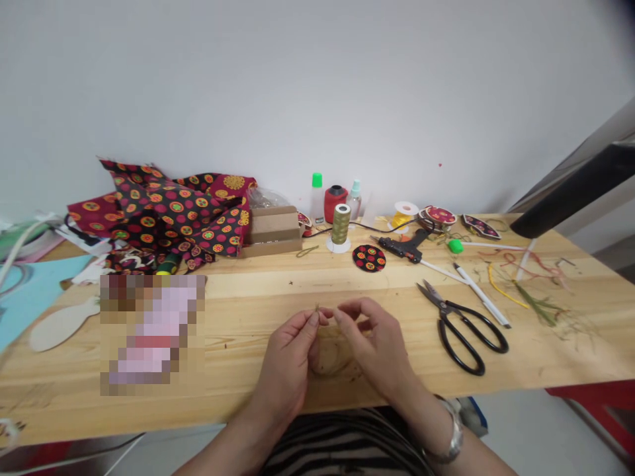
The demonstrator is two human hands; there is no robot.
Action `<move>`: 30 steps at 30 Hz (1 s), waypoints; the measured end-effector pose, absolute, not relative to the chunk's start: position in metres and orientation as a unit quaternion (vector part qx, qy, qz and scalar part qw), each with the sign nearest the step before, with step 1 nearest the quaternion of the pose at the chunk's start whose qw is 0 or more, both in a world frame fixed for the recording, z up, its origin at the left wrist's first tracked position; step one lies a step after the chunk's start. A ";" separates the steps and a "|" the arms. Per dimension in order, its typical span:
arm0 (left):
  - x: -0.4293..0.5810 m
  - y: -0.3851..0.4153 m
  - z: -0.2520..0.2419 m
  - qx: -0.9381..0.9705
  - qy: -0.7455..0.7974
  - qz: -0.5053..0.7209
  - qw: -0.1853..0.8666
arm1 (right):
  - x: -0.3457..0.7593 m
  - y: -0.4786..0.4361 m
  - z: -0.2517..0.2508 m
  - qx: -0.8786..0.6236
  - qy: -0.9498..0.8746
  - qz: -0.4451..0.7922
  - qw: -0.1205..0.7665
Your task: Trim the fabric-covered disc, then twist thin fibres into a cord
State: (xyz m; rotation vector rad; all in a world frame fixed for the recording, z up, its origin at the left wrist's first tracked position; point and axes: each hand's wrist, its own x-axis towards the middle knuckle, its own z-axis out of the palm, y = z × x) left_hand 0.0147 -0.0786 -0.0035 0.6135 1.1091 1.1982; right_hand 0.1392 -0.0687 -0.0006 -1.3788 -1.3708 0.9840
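Note:
My left hand (292,350) is over the front middle of the wooden table, thumb and fingers pinched on a thin olive-green thread (317,308). Close beside it on the right, my right hand (374,337) has its thumb and forefinger pressed together near the same thread; what they hold is too small to make out. A faint loop of thread hangs between and below the hands. Behind them stands a cone of olive thread (340,226), with a round patterned fabric piece (369,258) to its right.
Black-handled scissors (461,327), a white pen (481,296) and a glue gun (404,248) lie to the right. Patterned cloth (183,211) and a cardboard box (272,230) are at the back left. Thread scraps (540,304) lie far right on the wooden table (238,357).

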 end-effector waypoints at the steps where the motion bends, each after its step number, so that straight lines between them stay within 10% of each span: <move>1: 0.014 -0.079 -0.005 0.283 0.492 0.519 0.639 | 0.143 -0.066 0.001 -0.561 -0.572 0.379 0.463; 10: 0.014 -0.084 -0.006 0.410 0.518 0.444 0.605 | 0.149 -0.053 0.002 -0.423 -0.414 0.699 0.402; 30: 0.016 -0.086 -0.003 0.367 0.486 0.432 0.665 | 0.149 -0.052 0.000 -0.437 -0.418 0.674 0.424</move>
